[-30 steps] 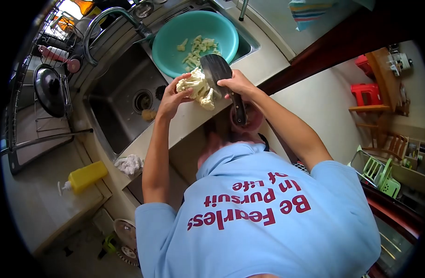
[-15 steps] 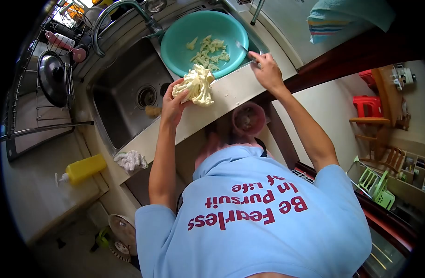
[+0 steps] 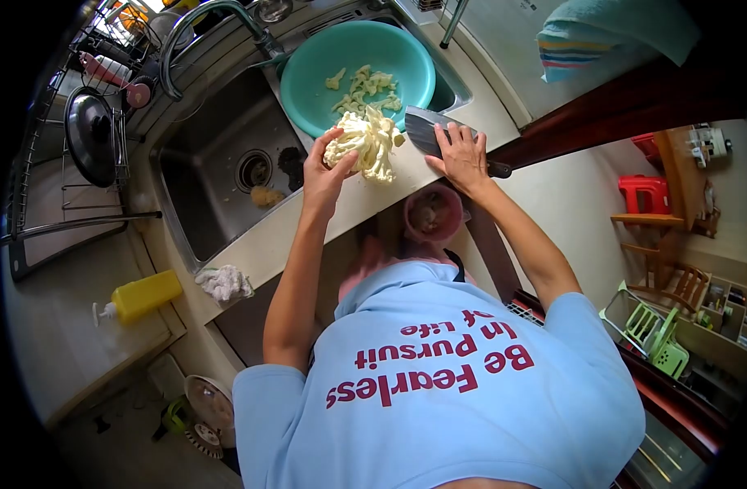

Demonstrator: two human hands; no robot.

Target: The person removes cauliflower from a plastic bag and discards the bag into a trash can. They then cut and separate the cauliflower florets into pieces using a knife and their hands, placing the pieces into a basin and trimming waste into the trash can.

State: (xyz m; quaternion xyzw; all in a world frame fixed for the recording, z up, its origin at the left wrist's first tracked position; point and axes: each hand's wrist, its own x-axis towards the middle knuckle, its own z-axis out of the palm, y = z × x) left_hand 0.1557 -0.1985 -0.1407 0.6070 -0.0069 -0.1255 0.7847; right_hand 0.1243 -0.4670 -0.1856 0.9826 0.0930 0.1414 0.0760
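My left hand [image 3: 328,174] is closed around a large cut piece of cauliflower [image 3: 365,145], held over the counter edge at the front rim of the turquoise basin [image 3: 300,106]. Loose cauliflower florets [image 3: 367,88] lie inside that basin. A broad-bladed kitchen knife [image 3: 423,127] lies flat by the counter's front edge, right of the cauliflower. Over its blade rests my right hand [image 3: 463,157], fingers stretched out and apart. The dark handle pokes out to the right beneath that hand.
A steel sink [image 3: 198,175] with a drain and a curved faucet [image 3: 171,61] lies left of the basin. On the counter are a crumpled cloth [image 3: 225,284] and a yellow pump bottle [image 3: 145,297]. Below the edge stands a pink bin [image 3: 433,213].
The knife has come down from the basin's right rim onto the counter, and my right hand has spread over it. My left hand has moved the cauliflower slightly right.
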